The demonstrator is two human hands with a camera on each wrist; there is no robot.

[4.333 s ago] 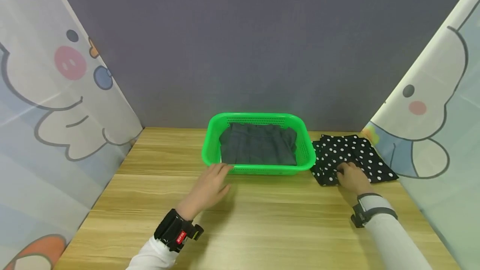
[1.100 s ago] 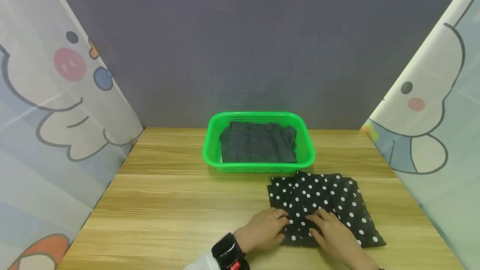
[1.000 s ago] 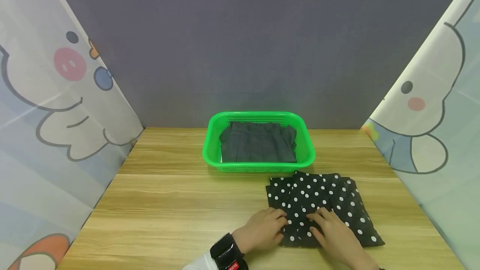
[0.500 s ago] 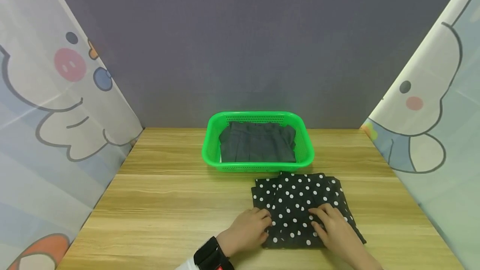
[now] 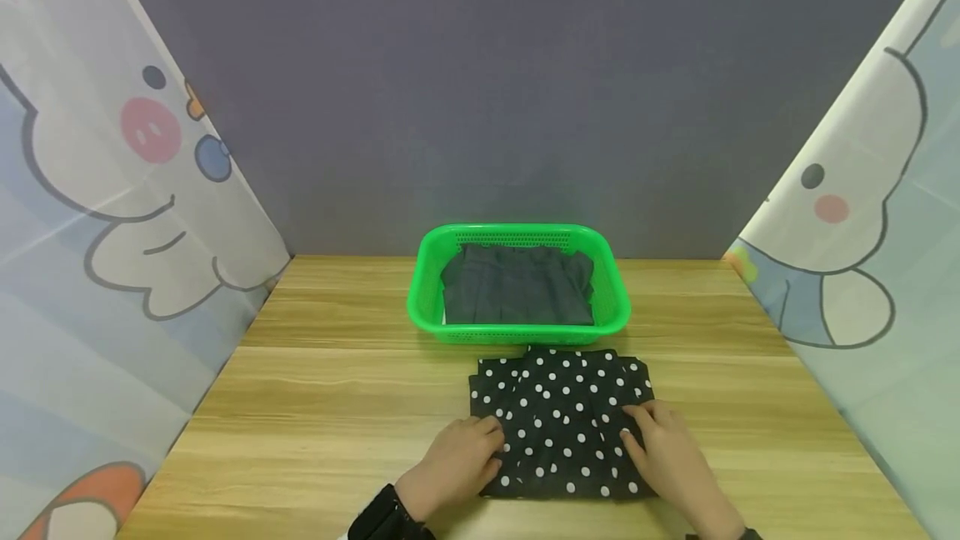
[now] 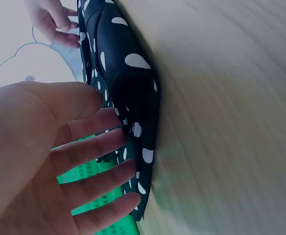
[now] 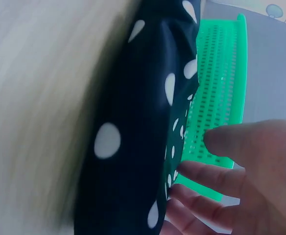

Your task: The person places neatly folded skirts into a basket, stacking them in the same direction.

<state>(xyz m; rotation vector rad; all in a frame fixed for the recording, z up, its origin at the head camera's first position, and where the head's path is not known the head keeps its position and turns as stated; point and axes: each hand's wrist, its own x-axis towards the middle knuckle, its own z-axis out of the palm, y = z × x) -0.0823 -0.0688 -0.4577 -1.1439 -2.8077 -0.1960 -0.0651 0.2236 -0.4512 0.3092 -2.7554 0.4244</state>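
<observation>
A folded black cloth garment with white dots [image 5: 562, 423] lies on the wooden table, just in front of the green basket. At its left edge, the fingertips of my left hand [image 5: 459, 458] touch the cloth. The left wrist view shows those fingers [image 6: 91, 191] spread and nearly straight against the layered, rounded edge. My right hand [image 5: 671, 458] rests along the garment's right side and covers part of that edge. Seen from the right wrist, its fingers [image 7: 206, 205] extend loosely onto the dotted cloth, thumb apart.
Behind the garment stands a green plastic basket [image 5: 517, 335], holding a folded dark grey cloth [image 5: 517, 286]. A grey panel [image 5: 510, 107] rises at the table's back edge. Cartoon-printed sheets [image 5: 832, 273] flank both sides.
The dotted garment has come from right of the basket to the front and slid left. Its slanting right corner no longer sticks out. My left hand has moved left with it; the right stays nearly in place.
</observation>
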